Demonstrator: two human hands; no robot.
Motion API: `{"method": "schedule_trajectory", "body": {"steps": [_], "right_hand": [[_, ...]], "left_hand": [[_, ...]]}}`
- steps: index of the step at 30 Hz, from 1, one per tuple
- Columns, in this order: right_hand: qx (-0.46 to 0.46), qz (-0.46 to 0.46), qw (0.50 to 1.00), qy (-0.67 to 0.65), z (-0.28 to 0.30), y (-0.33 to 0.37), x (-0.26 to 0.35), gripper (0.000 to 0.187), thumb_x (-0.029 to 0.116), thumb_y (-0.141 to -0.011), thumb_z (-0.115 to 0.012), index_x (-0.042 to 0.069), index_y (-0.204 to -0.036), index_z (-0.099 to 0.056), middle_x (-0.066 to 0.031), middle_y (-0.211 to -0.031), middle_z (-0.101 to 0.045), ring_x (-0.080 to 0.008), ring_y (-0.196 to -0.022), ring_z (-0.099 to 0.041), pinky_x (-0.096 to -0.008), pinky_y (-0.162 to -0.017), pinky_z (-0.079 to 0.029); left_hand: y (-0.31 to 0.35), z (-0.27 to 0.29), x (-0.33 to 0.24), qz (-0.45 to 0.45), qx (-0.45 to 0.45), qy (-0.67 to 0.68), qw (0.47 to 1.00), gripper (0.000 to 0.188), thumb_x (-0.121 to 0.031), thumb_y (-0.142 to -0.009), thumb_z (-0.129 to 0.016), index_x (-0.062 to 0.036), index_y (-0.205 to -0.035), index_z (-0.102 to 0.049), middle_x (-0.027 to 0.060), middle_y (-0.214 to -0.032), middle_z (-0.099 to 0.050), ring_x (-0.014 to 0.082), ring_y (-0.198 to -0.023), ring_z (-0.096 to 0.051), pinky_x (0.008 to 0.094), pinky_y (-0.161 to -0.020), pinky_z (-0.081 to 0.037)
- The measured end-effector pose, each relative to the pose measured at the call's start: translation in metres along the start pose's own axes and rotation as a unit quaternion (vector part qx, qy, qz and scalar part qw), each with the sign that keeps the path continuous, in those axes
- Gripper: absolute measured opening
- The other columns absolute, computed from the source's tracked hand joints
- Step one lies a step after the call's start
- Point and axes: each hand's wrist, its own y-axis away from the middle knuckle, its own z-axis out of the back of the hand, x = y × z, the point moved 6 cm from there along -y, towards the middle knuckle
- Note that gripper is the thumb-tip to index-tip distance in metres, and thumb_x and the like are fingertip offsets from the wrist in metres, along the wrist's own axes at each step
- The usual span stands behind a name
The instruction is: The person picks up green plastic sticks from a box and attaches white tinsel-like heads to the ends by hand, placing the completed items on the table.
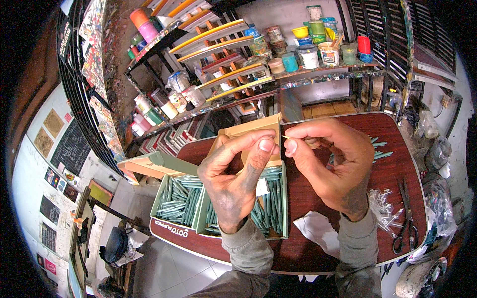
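Observation:
Both of my hands are raised over the table, fingertips nearly meeting. My left hand (233,174) is closed, thumb and forefinger pinched; whatever is between them is too small to make out. My right hand (333,164) pinches a thin yellowish piece (285,136), whose tip points toward the left fingertips. Behind and below the left hand stand two open pale green boxes (285,203) filled with slim teal pen-like sticks (180,201). More teal sticks (381,149) lie on the table beyond the right hand.
The dark red table (308,256) carries a torn white paper (318,231), a heap of thin clear pieces (383,208) and black scissors (408,223) at the right. Paint pots (308,57) crowd a shelf behind. Plastic bags (437,198) hang by the right edge.

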Motion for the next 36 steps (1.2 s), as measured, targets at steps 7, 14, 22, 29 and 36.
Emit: {"method": "schedule_trajectory", "body": {"steps": [7,14,22,29,36], "right_hand": [[0.004,0.01,1.0,-0.001,-0.0016,-0.0011,0.0001,0.014,-0.001,-0.082,-0.072,-0.001,-0.096,-0.069,-0.0053,-0.085,-0.069,-0.0064,-0.073,-0.06,-0.0214,-0.066,-0.047],[0.004,-0.008,1.0,-0.013,-0.0032,-0.0002,-0.0026,0.013,-0.002,-0.083,-0.072,-0.001,-0.096,-0.07,-0.0052,-0.084,-0.069,-0.0062,-0.072,-0.06,-0.021,-0.065,-0.047],[0.014,-0.025,1.0,0.005,-0.0012,-0.0013,0.0007,0.013,-0.002,-0.082,-0.071,0.0,-0.095,-0.07,-0.0048,-0.084,-0.069,-0.0057,-0.07,-0.059,-0.0212,-0.063,-0.046],[0.011,0.016,1.0,-0.013,-0.0029,-0.0001,-0.0019,0.013,-0.004,-0.083,-0.07,-0.001,-0.096,-0.068,-0.0073,-0.089,-0.071,-0.009,-0.077,-0.065,-0.0226,-0.069,-0.051],[0.011,-0.013,0.998,-0.055,-0.0074,0.0015,-0.0027,0.014,-0.005,-0.085,-0.068,-0.003,-0.098,-0.066,-0.0096,-0.091,-0.071,-0.0118,-0.083,-0.069,-0.0237,-0.073,-0.055]], "left_hand": [[0.0001,-0.0009,-0.001,0.002,-0.001,-0.002,1.0,0.016,-0.01,-0.083,-0.077,-0.0019,-0.097,-0.075,0.0055,-0.085,-0.073,0.01,-0.078,-0.056,0.0245,-0.073,-0.043],[0.001,-0.0018,0.0001,0.007,0.0,0.007,1.0,0.016,-0.01,-0.083,-0.077,-0.0018,-0.097,-0.075,0.0061,-0.085,-0.074,0.0106,-0.079,-0.058,0.0248,-0.074,-0.043],[0.0009,-0.0021,-0.0022,-0.003,0.019,-0.008,1.0,0.017,-0.011,-0.083,-0.077,-0.0018,-0.097,-0.075,0.0064,-0.085,-0.074,0.0108,-0.078,-0.059,0.0254,-0.074,-0.044],[0.0003,0.0,0.0005,0.004,0.008,-0.016,1.0,0.016,-0.011,-0.083,-0.077,-0.0026,-0.097,-0.076,0.0058,-0.086,-0.074,0.0106,-0.078,-0.057,0.0251,-0.074,-0.043],[0.0011,-0.0025,0.0027,0.011,0.005,0.004,1.0,0.016,-0.012,-0.083,-0.078,-0.0032,-0.096,-0.076,0.005,-0.085,-0.073,0.0094,-0.076,-0.054,0.0238,-0.07,-0.041]]}}
